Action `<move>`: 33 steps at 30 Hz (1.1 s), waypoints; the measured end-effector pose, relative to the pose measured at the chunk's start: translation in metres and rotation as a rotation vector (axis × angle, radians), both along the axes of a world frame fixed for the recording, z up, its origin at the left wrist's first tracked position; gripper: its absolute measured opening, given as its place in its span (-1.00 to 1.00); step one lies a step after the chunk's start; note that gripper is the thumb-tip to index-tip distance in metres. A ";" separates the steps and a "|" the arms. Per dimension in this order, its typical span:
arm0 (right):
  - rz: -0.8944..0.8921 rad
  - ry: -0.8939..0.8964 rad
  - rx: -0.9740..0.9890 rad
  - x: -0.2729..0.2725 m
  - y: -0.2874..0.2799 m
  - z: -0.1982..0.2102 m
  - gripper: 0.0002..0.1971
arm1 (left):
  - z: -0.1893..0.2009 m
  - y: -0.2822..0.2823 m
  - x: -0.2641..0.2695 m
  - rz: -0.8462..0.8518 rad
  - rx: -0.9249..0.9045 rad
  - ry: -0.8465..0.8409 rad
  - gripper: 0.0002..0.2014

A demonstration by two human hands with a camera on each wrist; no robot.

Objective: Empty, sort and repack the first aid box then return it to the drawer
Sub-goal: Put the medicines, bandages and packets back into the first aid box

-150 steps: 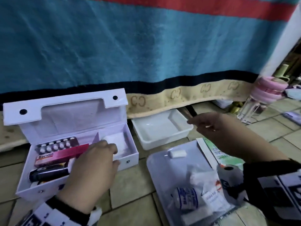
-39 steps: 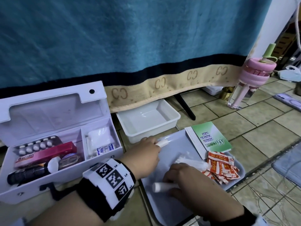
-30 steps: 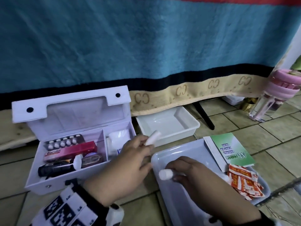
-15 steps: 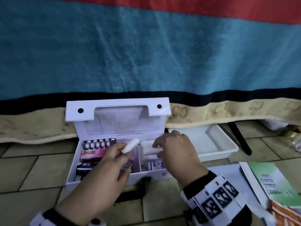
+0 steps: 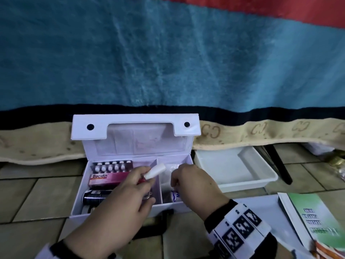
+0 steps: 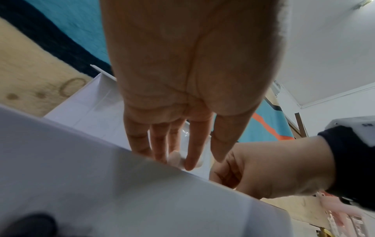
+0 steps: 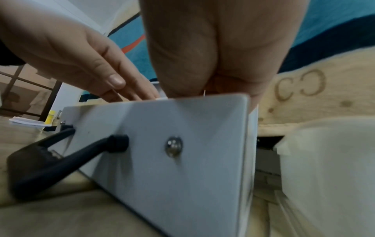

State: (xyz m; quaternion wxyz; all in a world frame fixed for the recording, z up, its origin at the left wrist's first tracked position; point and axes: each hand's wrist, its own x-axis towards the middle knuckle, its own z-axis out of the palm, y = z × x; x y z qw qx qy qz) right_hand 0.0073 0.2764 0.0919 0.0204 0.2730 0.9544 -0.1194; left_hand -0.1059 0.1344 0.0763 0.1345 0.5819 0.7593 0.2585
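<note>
White tray [image 5: 233, 169] sits just right of the open box [image 5: 134, 144]

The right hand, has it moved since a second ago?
Yes. The right hand left the grey tray and now reaches into the first aid box's right compartment.
</note>
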 end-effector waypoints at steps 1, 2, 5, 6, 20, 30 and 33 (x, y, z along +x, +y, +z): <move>0.017 -0.005 0.013 0.001 0.000 -0.002 -0.69 | -0.001 0.001 0.000 -0.003 -0.003 -0.004 -0.57; 0.036 -0.010 0.022 0.002 0.001 -0.005 -0.69 | -0.002 0.001 0.001 -0.005 -0.004 -0.009 -0.57; 0.052 -0.017 0.035 0.004 0.001 -0.008 -0.67 | -0.004 0.002 0.001 -0.006 0.004 -0.008 -0.58; 0.054 -0.009 0.037 0.005 0.001 -0.010 -0.67 | -0.004 0.003 0.000 -0.004 0.006 -0.008 -0.58; 0.042 0.568 -0.045 0.023 0.011 0.003 -0.52 | 0.011 0.009 0.009 -0.032 -0.005 -0.039 -0.66; 0.136 0.481 -0.161 0.023 0.010 0.017 -0.83 | 0.022 0.011 0.014 -0.101 0.069 -0.037 -0.67; 0.082 0.436 -0.122 0.020 0.013 0.019 -0.85 | 0.022 0.008 0.013 -0.058 0.037 -0.033 -0.77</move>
